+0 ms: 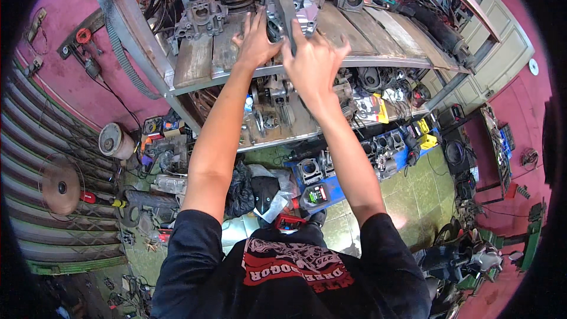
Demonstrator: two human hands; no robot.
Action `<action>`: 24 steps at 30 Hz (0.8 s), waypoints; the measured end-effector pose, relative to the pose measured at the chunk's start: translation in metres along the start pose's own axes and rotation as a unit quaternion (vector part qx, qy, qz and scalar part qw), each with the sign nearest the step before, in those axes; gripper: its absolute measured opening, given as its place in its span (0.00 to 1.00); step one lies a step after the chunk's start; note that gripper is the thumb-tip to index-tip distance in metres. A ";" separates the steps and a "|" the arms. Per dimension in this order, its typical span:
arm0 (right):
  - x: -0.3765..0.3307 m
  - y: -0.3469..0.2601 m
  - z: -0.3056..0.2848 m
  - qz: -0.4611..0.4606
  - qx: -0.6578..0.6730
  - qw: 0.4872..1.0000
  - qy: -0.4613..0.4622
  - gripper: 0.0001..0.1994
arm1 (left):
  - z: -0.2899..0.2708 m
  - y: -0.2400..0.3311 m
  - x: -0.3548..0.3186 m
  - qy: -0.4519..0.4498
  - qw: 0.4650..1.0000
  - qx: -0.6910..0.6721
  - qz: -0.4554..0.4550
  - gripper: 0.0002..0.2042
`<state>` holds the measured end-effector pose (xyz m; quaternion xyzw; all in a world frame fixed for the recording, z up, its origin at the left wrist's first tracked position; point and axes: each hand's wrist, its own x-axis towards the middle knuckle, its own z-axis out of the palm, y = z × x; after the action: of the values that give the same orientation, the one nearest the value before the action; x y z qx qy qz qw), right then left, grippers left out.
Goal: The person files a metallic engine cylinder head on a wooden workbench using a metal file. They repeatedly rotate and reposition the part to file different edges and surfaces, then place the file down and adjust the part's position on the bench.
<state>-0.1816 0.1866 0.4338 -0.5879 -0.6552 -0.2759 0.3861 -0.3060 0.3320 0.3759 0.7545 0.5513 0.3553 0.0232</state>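
Head view: two bare hands reach over one planked upper shelf [367,25]; one long grey bar [282,0] overlaps one silvery casting [308,12], its near end at the right hand [315,62]. The left hand [258,42], fingers parted, is just left; whether either hand grips anything, I cannot tell

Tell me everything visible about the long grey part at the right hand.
The long grey part is narrow and gently curved, with a blunt upper end, a lighter face and a darker side; it looks like worn metal. It slants over the wooden shelf, upper end leaning left, partly covering a silvery casting. The right hand has thumb and index finger at its lower end; whether the left hand touches it is unclear.
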 end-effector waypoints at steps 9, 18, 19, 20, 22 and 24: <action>-0.026 -0.011 -0.030 0.004 0.054 0.998 -0.042 0.19 | -0.003 -0.006 -0.003 -0.007 1.000 0.023 -0.012 0.57; -0.012 0.050 0.008 0.029 -0.031 0.998 0.052 0.19 | 0.002 0.001 -0.001 0.006 1.000 0.009 0.006 0.64; -0.022 0.051 0.003 0.040 -0.024 0.998 0.030 0.20 | 0.001 0.001 -0.003 0.009 1.000 0.013 0.008 0.63; -0.035 0.051 -0.004 0.052 -0.018 0.998 0.009 0.21 | 0.001 0.000 -0.004 0.012 1.000 0.017 0.011 0.63; -0.043 0.052 -0.016 0.077 0.004 0.997 -0.015 0.21 | 0.001 -0.003 -0.005 0.017 1.000 0.014 0.010 0.63; -0.025 0.054 -0.022 0.107 0.007 0.994 -0.025 0.21 | 0.002 -0.004 -0.006 0.018 1.000 0.008 0.011 0.64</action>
<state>-0.1244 0.1631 0.4204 -0.6589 -0.5995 -0.2137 0.4010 -0.3092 0.3294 0.3702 0.7543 0.5460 0.3646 0.0033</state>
